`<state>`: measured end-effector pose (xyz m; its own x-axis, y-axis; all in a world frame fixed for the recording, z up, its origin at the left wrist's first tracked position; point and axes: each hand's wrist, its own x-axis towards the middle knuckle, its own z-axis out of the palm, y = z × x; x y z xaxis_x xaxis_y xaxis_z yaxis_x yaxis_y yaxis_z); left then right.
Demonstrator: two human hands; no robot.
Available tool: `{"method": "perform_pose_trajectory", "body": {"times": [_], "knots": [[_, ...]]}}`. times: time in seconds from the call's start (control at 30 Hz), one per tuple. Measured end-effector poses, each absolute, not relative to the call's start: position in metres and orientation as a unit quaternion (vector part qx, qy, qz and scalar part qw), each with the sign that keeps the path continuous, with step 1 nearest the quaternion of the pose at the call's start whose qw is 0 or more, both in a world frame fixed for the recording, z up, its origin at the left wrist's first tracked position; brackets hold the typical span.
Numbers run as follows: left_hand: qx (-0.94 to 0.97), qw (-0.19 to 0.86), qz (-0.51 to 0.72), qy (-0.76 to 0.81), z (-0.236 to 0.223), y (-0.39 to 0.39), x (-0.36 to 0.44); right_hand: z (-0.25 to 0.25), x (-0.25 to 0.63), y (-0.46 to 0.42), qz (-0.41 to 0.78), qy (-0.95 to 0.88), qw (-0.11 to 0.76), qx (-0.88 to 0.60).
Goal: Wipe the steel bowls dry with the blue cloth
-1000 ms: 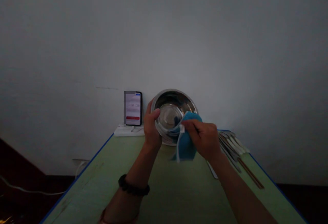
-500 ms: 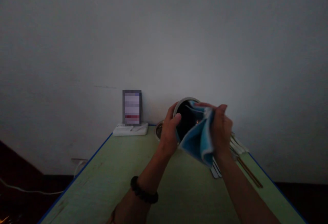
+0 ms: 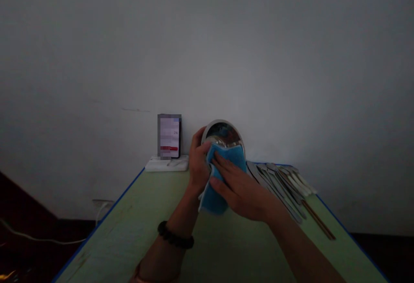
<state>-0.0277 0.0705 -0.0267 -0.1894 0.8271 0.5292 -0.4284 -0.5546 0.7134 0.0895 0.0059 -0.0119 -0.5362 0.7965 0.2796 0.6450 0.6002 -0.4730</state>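
My left hand [image 3: 198,164] is closed around the left side of a shiny metal bowl [image 3: 237,135] with a pale rim, its thumb near the rim. The bowl is tilted so that its inside faces me. A blue cloth [image 3: 215,203] with a pale edge hangs over the bowl's lower front and covers part of it. My right hand [image 3: 242,190] presses the cloth against the bowl, fingers extended over it and thumb on its lower part.
A phone [image 3: 169,136] leans upright on a white stand [image 3: 166,164] at the table's back left. Several pieces of metal cutlery [image 3: 274,183] and brown chopsticks [image 3: 318,219] lie on the right of the green table [image 3: 129,240]. A wall [image 3: 207,50] rises behind.
My right hand has moved left and down, from holding the bunched cloth at the bowl's opening to pressing it over the lower rim. The bowl has shifted left, and the cutlery shows more.
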Motion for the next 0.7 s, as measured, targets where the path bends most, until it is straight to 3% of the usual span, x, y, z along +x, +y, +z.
{"method": "perform_pose_trajectory", "body": {"times": [0.2,0.5,0.7], "knots": [[0.449,0.557,0.685,0.14,-0.026,0.062,-0.011,-0.014,0.096,0.01,0.18,-0.857,0.292,-0.383],[0.405,0.514,0.728,0.204,-0.015,0.062,-0.019,0.0,0.108,0.011,0.144,-0.897,0.256,-0.33],[0.375,0.56,0.72,0.164,-0.008,0.059,-0.015,0.012,0.124,0.007,0.141,-0.9,0.217,-0.351]]}}
